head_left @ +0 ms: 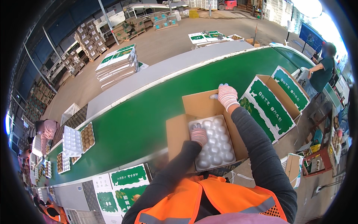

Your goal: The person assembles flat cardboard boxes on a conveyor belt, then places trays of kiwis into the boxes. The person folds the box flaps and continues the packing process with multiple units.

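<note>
A brown cardboard box point(175, 136) stands in front of me with its flaps raised. Inside it lies a white moulded tray point(216, 143) with several rows of rounded bumps facing up; whatever is underneath is hidden. My left hand point(198, 134), in a pink-striped glove, reaches into the box and rests on the left side of the tray, its fingers stretched over the bumps. At the far right corner of the box, my right hand point(227, 96), in a matching glove, is closed over the top edge of a flap.
A green conveyor belt point(149, 112) runs across in front. An open green-and-white carton point(264, 106) stands to the right. Trays of round brown fruit point(88, 137) sit on the belt at left. Flat cartons point(121, 190) lie near my left arm. Another person point(325, 67) stands at far right.
</note>
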